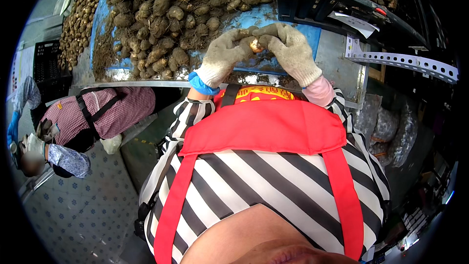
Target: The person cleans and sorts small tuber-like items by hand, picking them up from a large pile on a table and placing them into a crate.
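Both of my hands wear soiled knit gloves and meet over the table, fingertips close together. Between them is a small taro-like tuber (256, 45) with a pale, partly bare surface. My left hand (226, 52) grips it from the left side; its thumb and fingers close around it. From the right, my right hand (289, 49) also holds it with the fingers bent. A large heap of brown, hairy tubers (161, 18) lies just beyond and to the left, on a blue sheet (311, 38) over the metal table.
A dark plastic crate (307, 2) of tubers stands at the back right, beside a white perforated metal rail (401, 62). Another tuber pile (78, 18) lies far left, near a black crate (47, 58). A co-worker in a checked apron (106, 113) is at the left. Filled plastic bags (384, 128) are low right.
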`<state>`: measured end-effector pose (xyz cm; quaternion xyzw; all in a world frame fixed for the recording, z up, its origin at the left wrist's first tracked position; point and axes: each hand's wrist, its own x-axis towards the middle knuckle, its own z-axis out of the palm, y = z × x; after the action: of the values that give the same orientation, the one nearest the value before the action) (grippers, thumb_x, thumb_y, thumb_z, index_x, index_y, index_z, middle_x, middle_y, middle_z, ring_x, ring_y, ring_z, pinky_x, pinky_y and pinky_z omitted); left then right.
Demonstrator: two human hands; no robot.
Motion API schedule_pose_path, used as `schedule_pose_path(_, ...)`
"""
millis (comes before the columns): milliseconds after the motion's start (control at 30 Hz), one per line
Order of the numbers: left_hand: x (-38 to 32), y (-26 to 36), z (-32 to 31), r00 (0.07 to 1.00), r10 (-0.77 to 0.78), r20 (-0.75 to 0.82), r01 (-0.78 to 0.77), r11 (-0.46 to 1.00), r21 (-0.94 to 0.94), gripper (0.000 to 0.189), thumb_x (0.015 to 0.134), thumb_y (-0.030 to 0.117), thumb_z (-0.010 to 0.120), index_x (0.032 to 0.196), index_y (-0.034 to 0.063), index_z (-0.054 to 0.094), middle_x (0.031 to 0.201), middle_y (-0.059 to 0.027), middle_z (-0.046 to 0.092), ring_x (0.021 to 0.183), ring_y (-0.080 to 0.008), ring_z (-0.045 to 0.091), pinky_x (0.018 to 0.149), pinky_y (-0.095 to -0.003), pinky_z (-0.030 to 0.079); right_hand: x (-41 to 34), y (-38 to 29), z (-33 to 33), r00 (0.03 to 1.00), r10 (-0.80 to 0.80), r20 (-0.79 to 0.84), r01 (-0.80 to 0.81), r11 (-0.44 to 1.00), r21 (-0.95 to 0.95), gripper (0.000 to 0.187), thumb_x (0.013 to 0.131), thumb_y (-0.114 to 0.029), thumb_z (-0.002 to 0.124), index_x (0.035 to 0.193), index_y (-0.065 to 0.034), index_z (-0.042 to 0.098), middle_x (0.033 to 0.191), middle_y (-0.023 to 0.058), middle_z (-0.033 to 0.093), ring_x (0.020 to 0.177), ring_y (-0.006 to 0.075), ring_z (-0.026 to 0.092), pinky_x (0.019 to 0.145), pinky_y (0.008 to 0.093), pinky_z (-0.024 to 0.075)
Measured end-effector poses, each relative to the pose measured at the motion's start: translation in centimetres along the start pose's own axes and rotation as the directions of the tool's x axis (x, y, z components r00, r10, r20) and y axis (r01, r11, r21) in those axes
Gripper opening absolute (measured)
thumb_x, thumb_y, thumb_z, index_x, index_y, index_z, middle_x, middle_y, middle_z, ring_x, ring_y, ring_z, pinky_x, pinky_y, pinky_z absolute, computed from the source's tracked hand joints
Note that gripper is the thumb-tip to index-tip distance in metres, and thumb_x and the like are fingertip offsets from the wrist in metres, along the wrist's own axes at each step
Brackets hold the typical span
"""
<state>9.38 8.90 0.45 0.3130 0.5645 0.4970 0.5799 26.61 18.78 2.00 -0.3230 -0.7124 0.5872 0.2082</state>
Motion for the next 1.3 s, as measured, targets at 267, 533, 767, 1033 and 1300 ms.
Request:
schedule_pose_path(267, -0.1, -1.4, -0.7, 0.994, 0.09, 0.068, -0.062, 0.94, -0.335, 0.059, 0.089, 0.018, 0.068, 0.136, -0.0059, 0.041, 0.108, -0.017, 0.065, 0.067, -0.0083, 0.063, 0.057, -0.016, 0.049, 0.8, 2.2, 0.6, 0.996, 0.046, -0.078, -0.05, 0.998, -0.045, 0.024, 0.093, -0.016, 0.058, 0.113, -0.0042, 0.068, 0.103, 0.009, 0.068, 0.096, 0.0179, 0.064, 0.084, 0.0303, 0.0505)
schedule_pose_path(533, 0.0, -1.1, -0.6, 0.987, 0.073, 0.143, -0.019, 0.937, -0.35, 0.054, 0.093, 0.017, 0.062, 0.137, -0.0064, 0.04, 0.121, -0.0177, 0.059, 0.099, -0.0199, 0.066, 0.082, -0.026, 0.055, -0.4, 0.3, 1.5, 0.996, -0.036, -0.087, 0.054, 0.974, 0.219, 0.019, 0.091, -0.013, 0.065, 0.105, -0.0009, 0.07, 0.1, 0.0091, 0.07, 0.093, 0.0136, 0.064, 0.08, 0.0267, 0.0514)
schedule_pose_path(767, -0.4, -0.1, 0.3, 0.995, 0.068, 0.076, -0.063, 0.995, -0.074, 0.044, 0.096, 0.012, 0.054, 0.135, -0.0063, 0.045, 0.125, -0.0182, 0.057, 0.11, -0.0217, 0.061, 0.092, -0.0341, 0.054, 0.1, 1.4, 2.3, 0.938, -0.276, -0.211, 0.217, 0.94, -0.264, 0.013, 0.084, -0.014, 0.065, 0.091, -0.0056, 0.071, 0.092, 0.0103, 0.067, 0.086, 0.0264, 0.065, 0.079, 0.0364, 0.0517)
schedule_pose_path(1033, 0.2, -2.0, -0.3, 0.962, 0.243, 0.125, -0.09, 0.713, -0.695, 0.054, 0.101, 0.029, 0.05, 0.138, -0.0081, 0.039, 0.131, -0.0246, 0.052, 0.116, -0.0311, 0.058, 0.099, -0.0456, 0.049, -1.1, 3.6, 0.5, 0.981, -0.178, -0.074, 0.094, 0.776, -0.623, 0.019, 0.085, -0.015, 0.063, 0.101, -0.0074, 0.069, 0.1, 0.0108, 0.067, 0.097, 0.0303, 0.063, 0.085, 0.0396, 0.0505)
schedule_pose_path(1300, 0.4, -2.7, 0.4, 0.971, 0.191, 0.142, 0.027, 0.503, -0.864, 0.053, 0.103, 0.029, 0.047, 0.141, -0.0053, 0.035, 0.127, -0.0173, 0.051, 0.113, -0.0257, 0.055, 0.1, -0.0437, 0.048, -0.3, 0.1, 2.3, 0.796, -0.559, -0.233, 0.462, 0.809, -0.363, 0.03, 0.079, -0.012, 0.069, 0.109, -0.0067, 0.069, 0.104, 0.0138, 0.065, 0.095, 0.0311, 0.064, 0.083, 0.0381, 0.0523)
